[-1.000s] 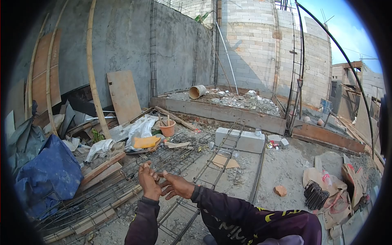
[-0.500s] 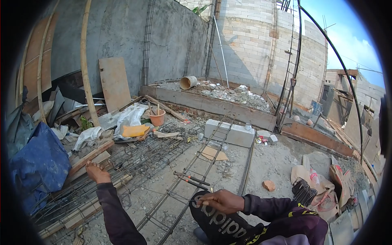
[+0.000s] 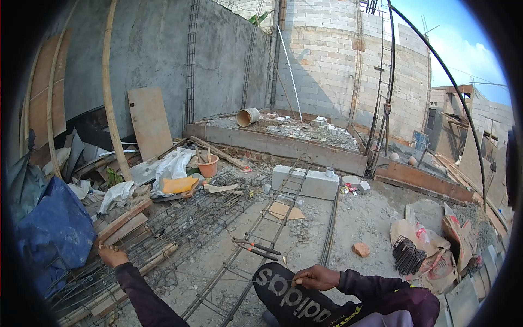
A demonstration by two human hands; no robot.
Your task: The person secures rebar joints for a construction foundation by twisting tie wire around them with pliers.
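Observation:
My left hand (image 3: 113, 255) is stretched out to the left, fingers closed in a pinch, over a heap of steel bar cages (image 3: 188, 226) and near a wooden plank (image 3: 124, 220). What it pinches is too small to make out. Above my knee, my right hand (image 3: 318, 277) is closed, thumb against the fingers, on a thin wire whose faint strand shows left of the fingertips. Pincers (image 3: 256, 248) with dark handles and red parts lie across a long ladder-like rebar frame (image 3: 231, 272) between my hands. The frame's far part rests on a pale block (image 3: 313, 184).
A blue tarp (image 3: 54, 229) is bunched at the left. An orange bucket (image 3: 208, 167) holds tools beside a white sack. Bent steel stirrups (image 3: 408, 255) lie on torn paper bags (image 3: 436, 264) at the right, near a broken brick piece (image 3: 360, 249). A low formwork board (image 3: 278, 143) crosses behind.
My hands have moved farther apart: the left one leftward and down, the right one rightward over the knee. The pincers stay on the rebar frame. The view has shifted slightly.

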